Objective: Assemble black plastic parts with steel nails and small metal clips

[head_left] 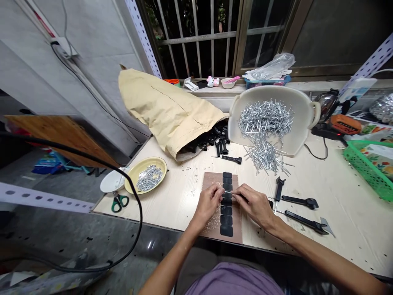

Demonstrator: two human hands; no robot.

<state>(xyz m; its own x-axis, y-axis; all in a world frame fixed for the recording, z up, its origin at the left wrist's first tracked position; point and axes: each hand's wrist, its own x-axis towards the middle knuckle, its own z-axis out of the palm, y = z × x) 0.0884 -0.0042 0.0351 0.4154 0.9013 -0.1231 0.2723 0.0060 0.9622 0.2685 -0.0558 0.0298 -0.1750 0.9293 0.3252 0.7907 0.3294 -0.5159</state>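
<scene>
My left hand (209,201) and my right hand (253,203) meet over a brown board (211,182) at the table's front edge. Both are closed in a pinch on a thin metal pin (227,192) held crosswise between them. Under the pin a row of several black plastic pieces (227,205) runs down the board's middle. Small silvery bits lie scattered on the board by my left wrist.
A beige scoop tray (301,106) spills metal pins (264,135) at the back. A tan sack (166,110) spills black parts (219,141). A yellow plate (159,164) holds small metal bits beside scissors (119,202). Black handles (302,211) lie right; a green basket (365,168) stands far right.
</scene>
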